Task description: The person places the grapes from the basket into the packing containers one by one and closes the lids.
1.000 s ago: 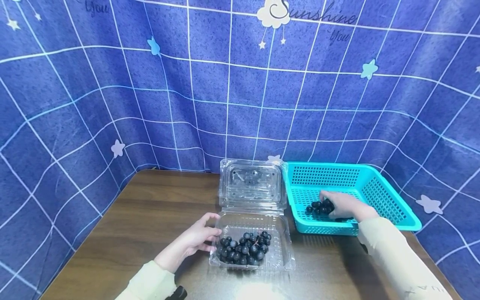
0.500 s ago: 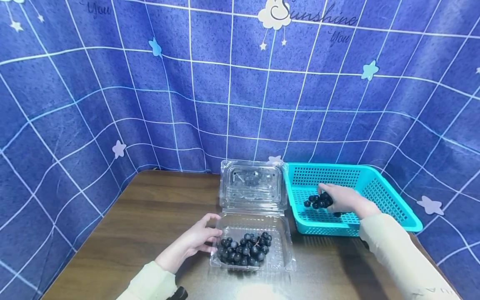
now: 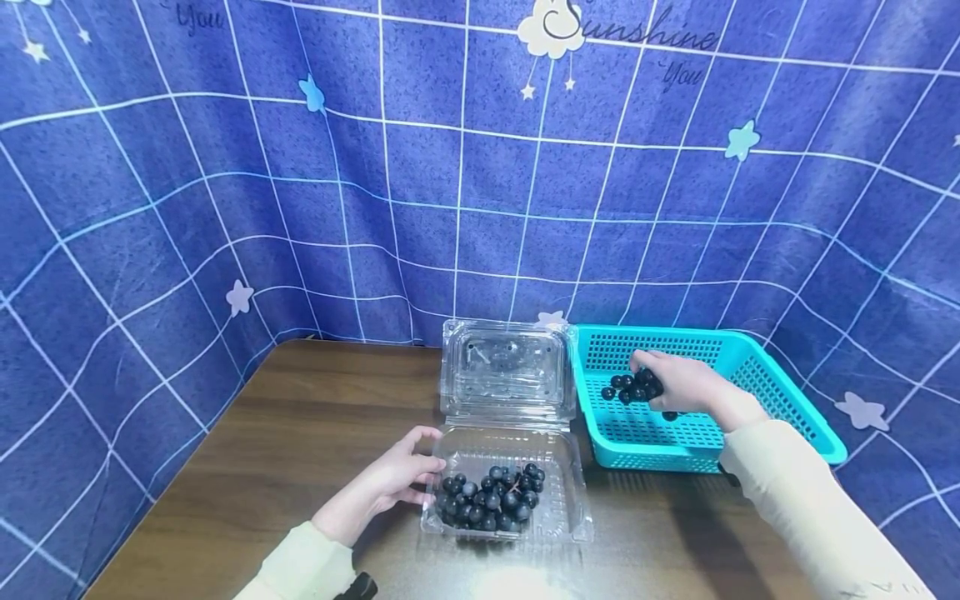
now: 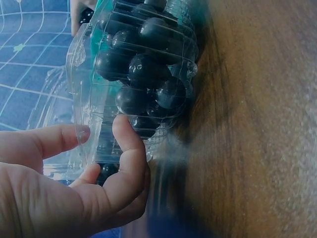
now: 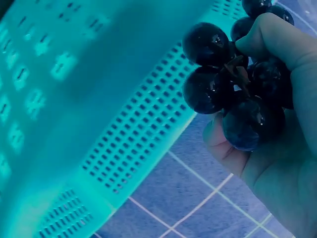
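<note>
In the head view my right hand (image 3: 686, 383) grips a small bunch of dark grapes (image 3: 630, 388) over the turquoise basket (image 3: 652, 456). The right wrist view shows thumb and fingers round these grapes (image 5: 205, 89), with a bit of brown stem among them. My left hand (image 3: 397, 471) holds the left side of a clear plastic clamshell box (image 3: 564, 492), its lid raised at the back. Inside the box, toward the left, lies another bunch of dark grapes (image 3: 491, 500). The left wrist view has fingers bent against the box's wall (image 4: 148, 64).
The box and basket stand side by side on a brown wooden table (image 3: 322, 400). The basket has perforated walls. Behind the table hangs a blue gridded curtain (image 3: 420, 208) with stars.
My right hand has lifted the grapes from the basket's floor, moving up and slightly left. The left hand and the box have stayed in place.
</note>
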Motion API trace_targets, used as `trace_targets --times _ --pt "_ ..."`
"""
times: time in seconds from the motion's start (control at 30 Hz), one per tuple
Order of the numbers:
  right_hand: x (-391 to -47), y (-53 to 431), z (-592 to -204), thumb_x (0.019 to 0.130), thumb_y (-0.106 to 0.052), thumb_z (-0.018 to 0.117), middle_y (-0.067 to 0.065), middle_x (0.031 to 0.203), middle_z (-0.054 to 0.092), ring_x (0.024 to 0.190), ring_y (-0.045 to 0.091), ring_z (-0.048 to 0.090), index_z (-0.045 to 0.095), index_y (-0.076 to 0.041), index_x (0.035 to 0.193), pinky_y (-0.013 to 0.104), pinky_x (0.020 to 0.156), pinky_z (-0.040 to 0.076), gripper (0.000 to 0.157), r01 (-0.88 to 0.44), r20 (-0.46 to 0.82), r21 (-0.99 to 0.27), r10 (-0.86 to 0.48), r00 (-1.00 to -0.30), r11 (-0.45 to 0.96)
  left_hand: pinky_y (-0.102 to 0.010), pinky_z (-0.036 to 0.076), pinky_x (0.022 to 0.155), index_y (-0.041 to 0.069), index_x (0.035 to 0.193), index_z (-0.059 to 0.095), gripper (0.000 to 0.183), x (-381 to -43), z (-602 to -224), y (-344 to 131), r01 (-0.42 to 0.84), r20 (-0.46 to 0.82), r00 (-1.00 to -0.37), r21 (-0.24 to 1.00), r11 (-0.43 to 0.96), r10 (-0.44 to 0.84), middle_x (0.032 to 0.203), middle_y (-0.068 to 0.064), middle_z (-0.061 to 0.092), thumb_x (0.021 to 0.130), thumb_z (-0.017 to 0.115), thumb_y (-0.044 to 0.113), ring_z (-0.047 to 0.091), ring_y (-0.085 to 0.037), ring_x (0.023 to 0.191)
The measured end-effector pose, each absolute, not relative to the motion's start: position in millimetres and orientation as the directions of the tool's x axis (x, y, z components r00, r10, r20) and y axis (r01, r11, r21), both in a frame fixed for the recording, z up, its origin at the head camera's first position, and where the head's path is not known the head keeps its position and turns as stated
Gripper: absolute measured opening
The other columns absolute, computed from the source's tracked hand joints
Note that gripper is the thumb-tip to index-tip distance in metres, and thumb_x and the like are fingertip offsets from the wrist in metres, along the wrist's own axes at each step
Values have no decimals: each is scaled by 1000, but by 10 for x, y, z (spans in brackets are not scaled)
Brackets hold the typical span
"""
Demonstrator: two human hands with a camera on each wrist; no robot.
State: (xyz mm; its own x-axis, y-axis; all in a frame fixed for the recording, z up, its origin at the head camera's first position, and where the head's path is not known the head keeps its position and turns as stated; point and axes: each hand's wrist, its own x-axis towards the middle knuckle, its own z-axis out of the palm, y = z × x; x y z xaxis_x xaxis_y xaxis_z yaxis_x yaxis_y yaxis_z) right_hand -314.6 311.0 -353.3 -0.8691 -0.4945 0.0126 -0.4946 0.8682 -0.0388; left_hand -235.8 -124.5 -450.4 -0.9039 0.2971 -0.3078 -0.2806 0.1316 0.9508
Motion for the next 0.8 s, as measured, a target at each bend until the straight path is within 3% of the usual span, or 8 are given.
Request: trace_targets --times 0.57,0.8 --pt "-3076 2894 -3210 67 -13 76 8 121 59 88 23 60 51 -19 114 35 60 47 54 -517 119 -70 -507 -854 853 -34 55 62 9 134 33 52 -2363 -4534 -1263 -291 -317 -896 948 128 309 96 -13 58 89 58 9 59 -22 84" --pt "-2991 2766 -3104 68 -13 76 7 117 59 87 22 60 50 -18 117 37 62 48 55 -538 168 -76 -521 -837 839 -36 55 63 9 134 34 52 -2351 -4525 -1270 -305 -328 -894 945 122 305 97 -12 57 89 60 11 59 -25 88"
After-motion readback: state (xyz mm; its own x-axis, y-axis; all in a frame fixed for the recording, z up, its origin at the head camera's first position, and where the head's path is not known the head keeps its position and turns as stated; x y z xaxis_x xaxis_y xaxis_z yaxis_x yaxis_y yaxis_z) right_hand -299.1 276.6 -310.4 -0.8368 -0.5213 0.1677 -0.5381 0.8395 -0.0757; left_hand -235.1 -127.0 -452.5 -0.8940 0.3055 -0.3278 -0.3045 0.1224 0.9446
